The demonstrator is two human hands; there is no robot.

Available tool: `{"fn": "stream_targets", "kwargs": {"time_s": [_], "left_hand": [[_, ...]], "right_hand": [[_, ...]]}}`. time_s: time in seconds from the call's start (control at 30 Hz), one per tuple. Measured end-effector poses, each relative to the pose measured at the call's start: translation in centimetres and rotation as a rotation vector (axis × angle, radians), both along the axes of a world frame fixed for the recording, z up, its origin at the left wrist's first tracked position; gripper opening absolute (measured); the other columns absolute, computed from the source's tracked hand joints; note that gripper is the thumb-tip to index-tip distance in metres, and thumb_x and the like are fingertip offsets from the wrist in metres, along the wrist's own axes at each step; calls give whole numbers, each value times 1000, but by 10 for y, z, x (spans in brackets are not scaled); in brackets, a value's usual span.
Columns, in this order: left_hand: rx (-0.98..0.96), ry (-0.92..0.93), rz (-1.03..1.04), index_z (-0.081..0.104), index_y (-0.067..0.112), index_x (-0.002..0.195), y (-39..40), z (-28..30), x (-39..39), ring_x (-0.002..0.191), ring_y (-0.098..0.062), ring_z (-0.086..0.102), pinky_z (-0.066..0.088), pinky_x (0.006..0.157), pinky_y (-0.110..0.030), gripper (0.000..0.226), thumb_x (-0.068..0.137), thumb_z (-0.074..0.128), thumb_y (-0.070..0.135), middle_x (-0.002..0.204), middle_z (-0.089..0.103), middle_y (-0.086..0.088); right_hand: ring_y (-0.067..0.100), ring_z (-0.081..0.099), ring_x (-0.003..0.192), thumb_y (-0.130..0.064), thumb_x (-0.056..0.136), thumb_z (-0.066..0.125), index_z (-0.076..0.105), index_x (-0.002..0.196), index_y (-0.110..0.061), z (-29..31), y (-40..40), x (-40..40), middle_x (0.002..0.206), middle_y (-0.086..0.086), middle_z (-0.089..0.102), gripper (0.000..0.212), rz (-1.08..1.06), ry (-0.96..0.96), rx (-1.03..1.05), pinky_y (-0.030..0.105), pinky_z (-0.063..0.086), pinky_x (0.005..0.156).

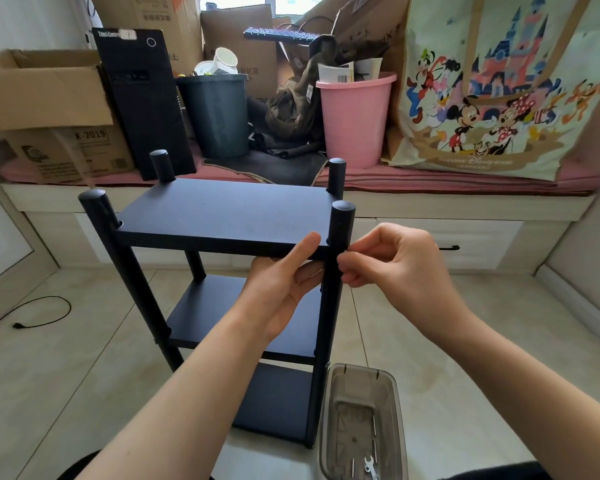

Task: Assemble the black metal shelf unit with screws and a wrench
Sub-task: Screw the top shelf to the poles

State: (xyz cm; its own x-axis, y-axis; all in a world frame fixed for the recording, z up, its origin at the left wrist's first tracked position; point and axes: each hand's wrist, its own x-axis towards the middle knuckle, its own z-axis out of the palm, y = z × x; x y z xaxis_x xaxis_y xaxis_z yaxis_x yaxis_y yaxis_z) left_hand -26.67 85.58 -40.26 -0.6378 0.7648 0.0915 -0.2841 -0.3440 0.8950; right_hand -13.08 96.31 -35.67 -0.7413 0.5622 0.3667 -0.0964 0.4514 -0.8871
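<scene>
While wrench lies unused in clear plastic bin at 6 o'clock on floor, fastening at shelf's near-right corner. Right hand nearer: fingertips pinched at near-right post, small part presumably held, not visible. Left hand at 9 o'clock of post, grips top shelf edge. Post axis vertical. Black shelf unit upright, three tiers, matte.

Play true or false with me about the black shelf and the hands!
1. The shelf unit has three boards. True.
2. The wrench is in the right hand. False: it lies in the clear plastic bin on the floor.
3. The left hand holds the top board's front edge. True.
4. The pink bucket stands on the floor. False: it stands on the bench.
5. The right hand's fingers pinch at the front right post. True.
</scene>
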Motion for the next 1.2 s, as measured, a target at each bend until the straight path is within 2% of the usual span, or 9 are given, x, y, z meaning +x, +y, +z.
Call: {"fn": "stream_targets", "kwargs": {"time_s": [0.17, 0.27, 0.47, 0.63, 0.73, 0.8, 0.9, 1.0, 1.2], "left_hand": [[-6, -1, 6, 55, 1, 134, 0, 1, 1, 106, -35, 72, 55, 98, -46, 70, 76, 76, 34, 115, 74, -17], [-4, -12, 4, 54, 0, 136, 0, 1, 1, 107, -36, 71, 54, 100, -48, 72, 76, 77, 34, 117, 73, -18], [3, -37, 5, 57, 0, 131, 1, 1, 1, 104, -35, 72, 57, 96, -44, 69, 75, 77, 34, 113, 74, -19], [6, -55, 6, 58, 1, 128, 1, 2, 1, 103, -34, 73, 60, 90, -40, 68, 73, 79, 35, 109, 75, -18], [8, -67, 10, 56, -1, 133, 2, 2, 2, 103, -34, 73, 59, 91, -40, 71, 75, 77, 33, 110, 75, -17], [8, -66, 7, 56, -2, 134, 2, 2, 1, 103, -34, 73, 59, 91, -40, 70, 76, 76, 33, 111, 75, -17], [8, -57, 2, 57, 0, 134, 2, 1, 0, 105, -34, 72, 59, 92, -40, 64, 81, 74, 31, 114, 74, -18], [8, -57, 5, 57, 0, 135, 3, 1, 0, 106, -34, 72, 58, 93, -41, 64, 81, 74, 31, 116, 73, -18], [23, -51, 15, 55, -3, 134, 3, 2, 1, 102, -35, 73, 60, 88, -39, 73, 76, 77, 33, 111, 75, -18]], "right_hand": [[13, 67, 53, -20, 79, 81, 66, 77, -9, -1, -2, -1, 62, 0, 71, 19, -87, -37, 135, 20, 54, 54], [10, 67, 55, -24, 79, 81, 65, 77, -14, -1, -3, -1, 63, -3, 70, 20, -132, -41, 204, 24, 56, 57], [11, 70, 64, -17, 82, 78, 65, 79, -20, -1, -1, 3, 67, -4, 71, 14, -128, -73, 221, 41, 59, 70], [10, 70, 71, -9, 85, 75, 68, 86, -17, -3, 0, 6, 73, -7, 71, 10, -110, -52, 276, 33, 59, 71], [9, 64, 70, -8, 88, 70, 66, 89, -10, -5, -3, 6, 77, -6, 66, 5, -127, -43, 560, 26, 53, 69], [14, 59, 71, -4, 91, 66, 63, 90, -7, -6, -5, 6, 79, -1, 62, 4, -125, -34, 726, 28, 48, 68], [21, 54, 72, 2, 92, 62, 60, 91, -4, -6, -6, 6, 81, 4, 58, 6, -118, -26, 834, 34, 47, 68], [22, 55, 74, 3, 91, 62, 60, 92, -3, -7, -7, 7, 83, 4, 58, 7, -120, -26, 831, 35, 49, 68], [13, 62, 77, -4, 93, 63, 63, 96, -8, -10, -6, 3, 85, -1, 65, 4, -141, -37, 662, 27, 51, 73]]}}
